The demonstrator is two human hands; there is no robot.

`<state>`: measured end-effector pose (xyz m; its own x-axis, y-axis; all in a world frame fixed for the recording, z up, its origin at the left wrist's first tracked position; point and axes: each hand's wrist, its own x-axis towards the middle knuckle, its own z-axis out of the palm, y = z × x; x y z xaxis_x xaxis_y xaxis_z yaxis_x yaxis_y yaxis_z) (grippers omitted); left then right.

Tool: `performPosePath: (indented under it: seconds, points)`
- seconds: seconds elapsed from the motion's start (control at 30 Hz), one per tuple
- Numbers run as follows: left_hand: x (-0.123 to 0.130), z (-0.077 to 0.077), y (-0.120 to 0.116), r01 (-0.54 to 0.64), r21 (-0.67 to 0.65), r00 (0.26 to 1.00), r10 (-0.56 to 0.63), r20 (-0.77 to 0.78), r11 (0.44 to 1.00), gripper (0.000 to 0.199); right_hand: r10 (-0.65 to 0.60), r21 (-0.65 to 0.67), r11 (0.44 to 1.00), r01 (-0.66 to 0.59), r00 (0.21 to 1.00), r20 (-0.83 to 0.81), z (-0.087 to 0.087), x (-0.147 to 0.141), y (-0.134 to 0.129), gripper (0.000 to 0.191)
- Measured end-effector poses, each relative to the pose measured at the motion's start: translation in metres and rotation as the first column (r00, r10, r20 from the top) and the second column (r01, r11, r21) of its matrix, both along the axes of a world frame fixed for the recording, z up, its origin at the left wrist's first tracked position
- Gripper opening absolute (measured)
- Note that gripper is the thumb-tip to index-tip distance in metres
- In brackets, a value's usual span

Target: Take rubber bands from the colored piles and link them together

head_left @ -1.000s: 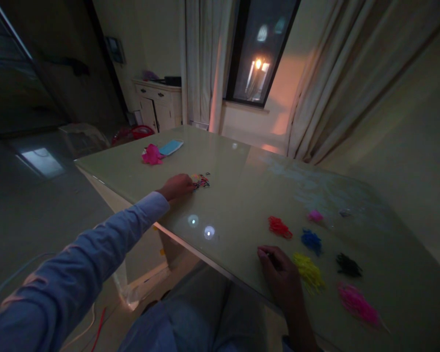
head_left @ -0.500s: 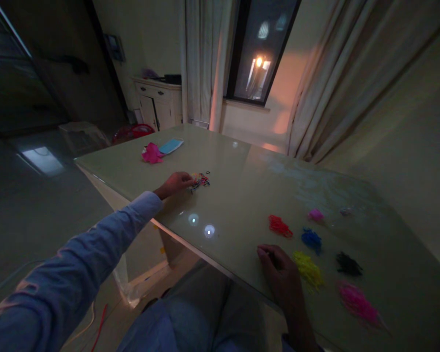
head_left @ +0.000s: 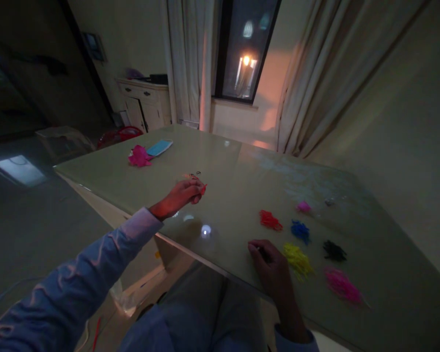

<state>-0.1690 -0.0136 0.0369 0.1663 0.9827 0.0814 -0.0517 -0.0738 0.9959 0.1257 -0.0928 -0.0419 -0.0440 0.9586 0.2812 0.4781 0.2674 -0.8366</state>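
Red bands (head_left: 203, 189) sit pinched in your left hand (head_left: 185, 192), near the mixed pile (head_left: 193, 176); your right hand (head_left: 272, 266) lies curled beside yellow bands (head_left: 298, 260), its grip impossible to tell.

Left arm (head_left: 84, 274): extended from the lower left corner obliquely upward toward the centre, clothed in a creased blue sleeve ending in a paler cuff. The left wrist (head_left: 156, 212) is bare and nearly in line with the forearm. Left hand (head_left: 178, 198): back uppermost, fingers (head_left: 196, 185) bent forward and drawn together at the tips in a pinch. Right hand (head_left: 271, 269): lower and nearer the body, loosely curled, thumb and forefinger close together; whether they meet is unclear. The right forearm (head_left: 292, 315) rises steeply from its cuff, bare below the wrist.
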Motion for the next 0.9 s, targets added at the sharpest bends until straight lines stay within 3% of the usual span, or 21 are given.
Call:
performPosePath:
  seconds: [0.17, 0.37, 0.6, 0.77, 0.9]
  points:
    - [0.038, 0.009, -0.012, 0.121, -0.002, 0.985, -0.120, 0.124, 0.993, 0.026, 0.004, 0.009, 1.000, -0.004, 1.000, -0.026, 0.000, -0.003, 0.000, 0.023]
    - [0.078, 0.007, -0.015, 0.253, 0.087, 0.959, -0.262, 0.108, 0.963, 0.026, -0.003, -0.007, 1.000, 0.002, 0.999, -0.048, -0.001, -0.005, -0.002, 0.021]
    - [0.114, 0.004, -0.009, 0.269, 0.097, 0.958, -0.276, 0.077, 0.958, 0.032, -0.030, -0.074, 0.997, 0.025, 0.997, -0.067, -0.002, -0.006, -0.001, 0.020]
    - [0.127, 0.003, -0.004, 0.249, 0.095, 0.964, -0.256, 0.066, 0.964, 0.035, -0.030, -0.072, 0.997, 0.022, 0.994, -0.102, 0.000, -0.006, -0.001, 0.020]
    - [0.134, -0.006, 0.004, 0.239, 0.076, 0.970, -0.242, 0.035, 0.968, 0.035, -0.023, -0.071, 0.997, 0.015, 0.992, -0.122, 0.002, -0.006, -0.003, 0.020]
